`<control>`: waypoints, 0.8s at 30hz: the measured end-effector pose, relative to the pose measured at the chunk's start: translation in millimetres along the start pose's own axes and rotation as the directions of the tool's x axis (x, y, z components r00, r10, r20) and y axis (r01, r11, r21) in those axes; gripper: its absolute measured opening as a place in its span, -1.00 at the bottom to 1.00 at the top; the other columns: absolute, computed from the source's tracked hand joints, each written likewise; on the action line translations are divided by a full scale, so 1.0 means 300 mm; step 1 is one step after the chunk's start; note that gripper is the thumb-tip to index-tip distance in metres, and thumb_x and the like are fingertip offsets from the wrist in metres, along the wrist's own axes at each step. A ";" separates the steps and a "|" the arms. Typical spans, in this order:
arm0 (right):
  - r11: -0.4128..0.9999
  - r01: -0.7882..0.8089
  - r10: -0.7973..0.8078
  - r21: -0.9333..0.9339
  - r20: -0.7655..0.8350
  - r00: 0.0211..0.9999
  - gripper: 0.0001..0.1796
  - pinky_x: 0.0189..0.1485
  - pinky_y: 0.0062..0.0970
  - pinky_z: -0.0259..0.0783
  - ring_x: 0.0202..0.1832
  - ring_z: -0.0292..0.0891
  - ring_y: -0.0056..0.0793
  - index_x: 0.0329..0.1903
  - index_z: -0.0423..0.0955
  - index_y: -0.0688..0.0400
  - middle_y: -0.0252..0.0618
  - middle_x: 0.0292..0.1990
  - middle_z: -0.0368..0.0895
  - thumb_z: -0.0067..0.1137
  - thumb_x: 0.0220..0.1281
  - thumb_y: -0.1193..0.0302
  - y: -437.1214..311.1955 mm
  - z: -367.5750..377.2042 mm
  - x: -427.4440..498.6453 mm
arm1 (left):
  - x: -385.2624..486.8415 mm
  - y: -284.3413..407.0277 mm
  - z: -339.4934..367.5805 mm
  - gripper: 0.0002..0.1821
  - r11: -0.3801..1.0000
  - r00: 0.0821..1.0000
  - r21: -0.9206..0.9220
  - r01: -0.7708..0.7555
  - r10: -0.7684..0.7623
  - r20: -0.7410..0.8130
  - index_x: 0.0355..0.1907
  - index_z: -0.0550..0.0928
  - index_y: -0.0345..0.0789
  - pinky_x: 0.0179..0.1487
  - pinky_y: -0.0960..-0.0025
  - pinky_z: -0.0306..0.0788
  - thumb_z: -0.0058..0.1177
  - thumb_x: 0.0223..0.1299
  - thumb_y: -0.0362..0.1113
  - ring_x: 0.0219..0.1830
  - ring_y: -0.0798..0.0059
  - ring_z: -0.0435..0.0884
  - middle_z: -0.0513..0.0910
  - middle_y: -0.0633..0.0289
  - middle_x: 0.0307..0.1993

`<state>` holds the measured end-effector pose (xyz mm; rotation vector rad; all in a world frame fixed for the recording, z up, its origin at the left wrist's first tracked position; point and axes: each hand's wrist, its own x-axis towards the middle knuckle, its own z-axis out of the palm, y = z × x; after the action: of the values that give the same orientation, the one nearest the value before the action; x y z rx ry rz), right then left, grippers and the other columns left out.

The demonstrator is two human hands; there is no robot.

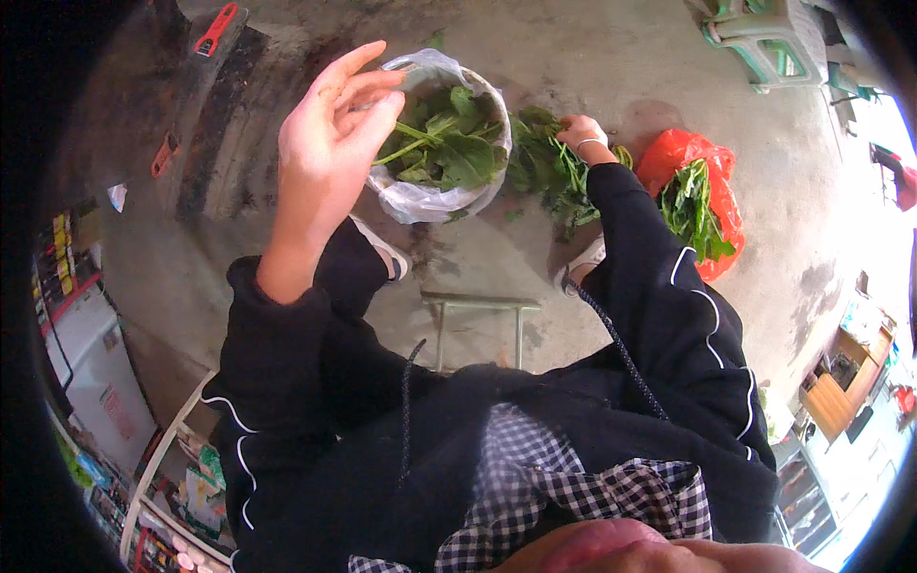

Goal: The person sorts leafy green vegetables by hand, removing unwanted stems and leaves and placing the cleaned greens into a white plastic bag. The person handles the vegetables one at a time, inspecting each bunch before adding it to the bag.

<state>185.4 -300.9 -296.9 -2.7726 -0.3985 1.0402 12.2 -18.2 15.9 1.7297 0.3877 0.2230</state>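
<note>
My left hand (340, 118) is raised over the left rim of a round bin (499, 172) lined with a clear plastic bag, its fingers apart. Leafy greens (458, 147) fill the bin, and pale green stems show just beside my left thumb; whether the thumb touches them I cannot tell. To the right of the bin, a pile of leafy greens (566, 175) lies on the concrete floor. My right hand (584, 132) reaches down to the top of this pile, fingers closed around some stems. Right of that, a red plastic bag (680, 147) lies with more greens (695, 208) spilling from its opening.
A metal stool or frame (480, 301) stands between my legs. Red-handled tools (215, 30) lie at the upper left. Pale green plastic stools (781, 46) stand at the upper right. Stocked shelves (172, 512) are at the lower left, a wooden piece of furniture (831, 401) at the right.
</note>
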 end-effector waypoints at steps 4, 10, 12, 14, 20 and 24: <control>0.992 0.127 -0.125 0.008 -0.153 0.980 -0.43 0.00 -0.34 0.45 -0.09 0.57 -0.21 0.03 0.53 0.11 -0.09 -0.15 0.64 0.26 -0.10 0.15 0.080 -0.087 -0.061 | 0.003 -0.017 -0.019 -0.56 0.998 0.998 0.020 -0.060 0.060 0.014 0.12 0.46 -0.40 -0.01 0.48 0.47 0.11 0.14 -0.44 -0.12 0.53 0.59 0.64 0.12 -0.14; 0.859 0.115 -0.003 0.499 -0.220 0.975 -0.53 -0.32 -0.53 0.37 -0.35 0.49 -0.55 0.00 0.54 0.12 -0.31 -0.31 0.63 0.30 -0.03 0.25 0.091 -0.357 -0.249 | 0.004 -0.030 -0.020 -0.55 0.986 0.989 0.115 -0.121 0.110 0.102 0.19 0.42 -0.35 0.07 0.50 0.40 0.05 0.22 -0.40 -0.05 0.55 0.55 0.61 0.14 -0.07; 0.762 0.158 0.007 0.627 -0.252 0.968 -0.63 -0.46 -0.63 0.28 -0.43 0.41 -0.68 -0.02 0.54 0.11 -0.45 -0.36 0.58 0.25 0.07 0.34 0.052 -0.458 -0.331 | 0.004 -0.032 -0.015 -0.57 0.985 0.986 0.107 -0.135 0.123 0.110 0.15 0.46 -0.32 0.03 0.51 0.42 0.07 0.20 -0.40 -0.08 0.58 0.56 0.62 0.16 -0.08; 0.649 0.285 -0.081 0.706 -0.308 0.948 -0.66 -0.48 -0.64 0.28 -0.49 0.36 -0.71 -0.06 0.56 0.15 -0.48 -0.43 0.54 0.25 0.06 0.38 0.006 -0.570 -0.421 | 0.006 -0.030 -0.008 -0.61 0.972 0.979 0.130 -0.194 0.184 0.085 0.07 0.53 -0.33 -0.04 0.49 0.46 0.10 0.15 -0.35 -0.16 0.53 0.61 0.66 0.16 -0.17; 0.268 0.442 -0.144 0.856 -0.418 0.897 -0.79 -0.51 -0.72 0.23 -0.52 0.34 -0.75 -0.16 0.56 0.19 -0.50 -0.43 0.53 0.22 0.13 0.44 -0.157 -0.775 -0.699 | 0.009 -0.020 0.003 -0.68 0.990 0.985 0.004 -0.142 0.140 0.105 -0.04 0.62 -0.31 -0.16 0.50 0.50 0.11 0.12 -0.32 -0.27 0.58 0.63 0.68 0.24 -0.30; 0.026 0.407 -0.334 0.913 -0.376 0.865 -0.84 -0.52 -0.72 0.24 -0.53 0.37 -0.77 -0.21 0.55 0.18 -0.51 -0.43 0.55 0.22 0.14 0.46 -0.286 -0.763 -0.790 | -0.005 -0.009 -0.009 -0.72 0.992 0.966 -0.114 -0.054 0.081 0.245 -0.06 0.64 -0.31 -0.21 0.53 0.49 0.07 0.17 -0.33 -0.29 0.63 0.61 0.67 0.29 -0.28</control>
<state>149.1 -301.4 41.6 -1.2851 -0.2347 0.6313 9.6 -15.9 13.9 1.6428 0.1299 0.0723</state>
